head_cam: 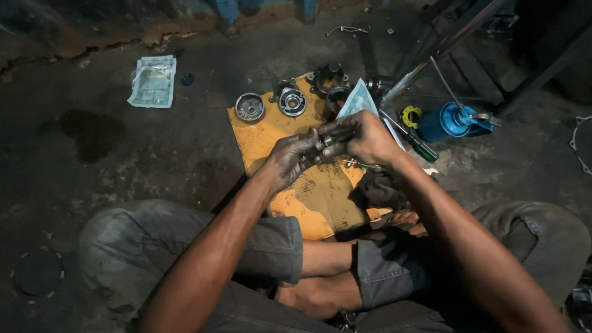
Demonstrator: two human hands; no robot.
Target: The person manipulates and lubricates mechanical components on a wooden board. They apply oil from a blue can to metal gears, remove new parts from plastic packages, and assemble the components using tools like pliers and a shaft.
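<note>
Over the cardboard sheet's [265, 139] right edge, my left hand [291, 159] and right hand [365, 137] both clamp a small metal part [327, 141]; it looks stiff, heavy, greasy, so I pinch its ends.

Two hands [296, 157] [364, 139], one cardboard sheet [271, 132], about four round metal parts [250, 106], one blue oil can [447, 122], one screwdriver [419, 147].

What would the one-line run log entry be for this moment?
left hand: grips small metal part | right hand: grips same part | below: yellow cardboard sheet | on it: round metal housings
</note>
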